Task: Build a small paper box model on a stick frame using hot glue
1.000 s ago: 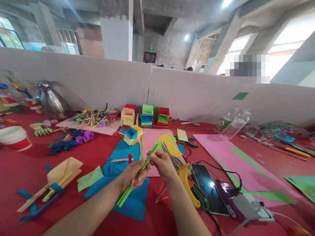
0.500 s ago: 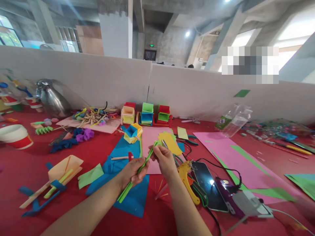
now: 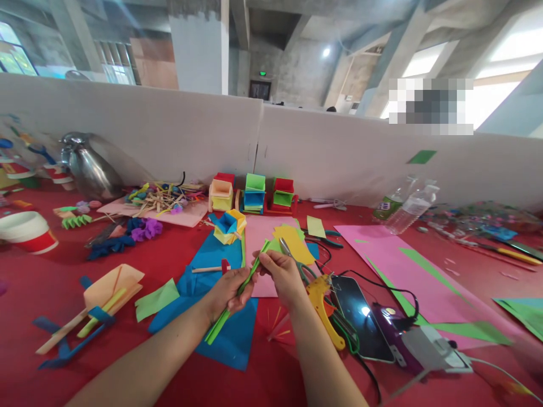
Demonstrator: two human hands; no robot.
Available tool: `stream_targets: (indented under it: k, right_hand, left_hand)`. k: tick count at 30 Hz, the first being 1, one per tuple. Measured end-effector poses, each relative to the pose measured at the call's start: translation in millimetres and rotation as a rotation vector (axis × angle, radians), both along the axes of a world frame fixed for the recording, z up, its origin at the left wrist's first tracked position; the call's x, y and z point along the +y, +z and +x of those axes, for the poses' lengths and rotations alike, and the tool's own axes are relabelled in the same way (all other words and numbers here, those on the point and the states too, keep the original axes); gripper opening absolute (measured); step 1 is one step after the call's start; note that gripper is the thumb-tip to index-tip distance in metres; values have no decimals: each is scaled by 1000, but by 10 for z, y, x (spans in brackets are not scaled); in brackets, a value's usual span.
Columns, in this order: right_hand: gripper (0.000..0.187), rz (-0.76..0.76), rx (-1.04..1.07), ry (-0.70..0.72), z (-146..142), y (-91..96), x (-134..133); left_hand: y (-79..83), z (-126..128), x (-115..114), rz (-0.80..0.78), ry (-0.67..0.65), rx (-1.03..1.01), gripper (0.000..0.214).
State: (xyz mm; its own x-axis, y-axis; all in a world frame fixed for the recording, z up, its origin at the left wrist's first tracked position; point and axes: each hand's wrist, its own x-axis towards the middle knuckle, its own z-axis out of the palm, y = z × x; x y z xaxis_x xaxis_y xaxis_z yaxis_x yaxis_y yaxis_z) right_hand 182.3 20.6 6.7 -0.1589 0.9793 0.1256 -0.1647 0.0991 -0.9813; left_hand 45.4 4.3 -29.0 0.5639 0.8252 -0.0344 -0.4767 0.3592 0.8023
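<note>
A narrow folded strip of green paper (image 3: 219, 327) slants between my two hands. My left hand (image 3: 231, 291) is closed around its middle. Near the strip's upper end, my right hand (image 3: 278, 271) pinches it between thumb and fingers. Beneath the hands lie a sheet of blue paper (image 3: 237, 350) and a pink sheet (image 3: 258, 226). A small stick with a red end (image 3: 210, 270) rests just beyond my left hand. Scissors (image 3: 299, 263) and a yellow glue gun (image 3: 320, 299) lie right of my right hand.
Small folded paper boxes (image 3: 254, 195) stand at the white partition (image 3: 169, 130). A phone (image 3: 360, 316), cables and a power adapter (image 3: 436, 347) lie at right. A peach paper model (image 3: 110, 288), a paper cup (image 3: 27, 232) and a metal jug (image 3: 91, 169) are at left.
My hands stay on the green strip, which has shifted very slightly. The camera view has tilted a little; the things on the table look unmoved.
</note>
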Motion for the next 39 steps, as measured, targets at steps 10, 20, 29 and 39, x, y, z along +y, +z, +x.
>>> stream_targets:
  k: [10,20,29,39]
  right_hand:
    - [26,-11,103,-106,-2,32,3]
    - [26,-30,73,-42,-36,-9,6]
    - [32,-8,-50,-135,-40,-48,33]
    - [25,-49,57,29,-9,-5,4]
  left_hand:
    - [24,-9,-12,19,-28,64,33]
    - [77,-2,-17,110,65,175,34]
    - [141,16,-78,326,217,508,34]
    - [122,4,-49,192,134,332,33]
